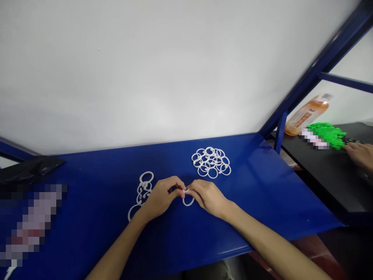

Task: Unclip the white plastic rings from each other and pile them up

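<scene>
Pinching one white ring between both sets of fingertips, I see my left hand and right hand closed on it just above the blue table. A linked string of rings lies by my left hand; loose rings are piled beyond. An orange bottle, label unreadable, stands right, near green pieces, another person's hand and the white wall.

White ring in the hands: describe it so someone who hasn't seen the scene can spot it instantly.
On the blue table, look at the middle of the near edge, where the left hand and right hand meet. The white ring hangs pinched between their fingertips. Unlike the loose pile of rings behind it and the linked rings by the left hand, it is single and held.
</scene>
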{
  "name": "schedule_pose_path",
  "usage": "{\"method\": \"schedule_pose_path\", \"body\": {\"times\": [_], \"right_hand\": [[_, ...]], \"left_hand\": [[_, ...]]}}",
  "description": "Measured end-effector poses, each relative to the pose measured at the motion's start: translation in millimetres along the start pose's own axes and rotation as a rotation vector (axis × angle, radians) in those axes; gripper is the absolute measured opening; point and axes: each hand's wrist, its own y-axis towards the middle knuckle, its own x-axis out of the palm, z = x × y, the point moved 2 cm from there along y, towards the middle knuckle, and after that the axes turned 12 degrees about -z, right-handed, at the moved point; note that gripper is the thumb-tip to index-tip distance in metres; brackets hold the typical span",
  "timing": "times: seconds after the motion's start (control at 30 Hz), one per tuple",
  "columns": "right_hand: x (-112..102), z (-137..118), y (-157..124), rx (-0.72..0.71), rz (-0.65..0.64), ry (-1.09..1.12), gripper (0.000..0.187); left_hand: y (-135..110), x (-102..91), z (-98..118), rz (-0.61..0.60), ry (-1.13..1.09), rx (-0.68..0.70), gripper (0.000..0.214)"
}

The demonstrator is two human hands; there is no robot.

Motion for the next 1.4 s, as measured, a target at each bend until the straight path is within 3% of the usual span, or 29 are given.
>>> {"method": "schedule_pose_path", "body": {"times": [0.27, 0.67, 1.0, 1.13, 1.23, 1.4], "right_hand": [[-5.6, -2.9, -3.4, -0.143, -0.011, -0.269, 0.026], [-1.1, -1.7, -2.1, -0.158, -0.014, -0.397, 0.031], [-5.4, 8.9, 1.8, 0.009, 0.042, -0.141, 0.027], [-18.6, 18.5, -0.7, 0.058, 0.061, -0.137, 0.027], [-40.1, 33.4, -9.7, 0.154, 0.126, -0.170, 0.023], [-69.8, 62.0, -31.5, 0.313, 0.151, -0.170, 0.013]], "left_hand": [[-0.6, 5.0, -2.2, -0.053, 0.036, 0.073, 0.019], [2.7, 11.7, -9.2, -0.039, 0.164, 0.155, 0.023], [5.6, 13.6, -12.3, 0.087, 0.287, 0.118, 0.011], [3.5, 8.7, -9.3, 0.124, 0.406, 0.136, 0.013], [1.1, -4.3, -11.1, 0.232, 0.579, 0.043, 0.019], [-4.5, -31.9, -21.3, 0.407, 0.851, -0.373, 0.035]]}}
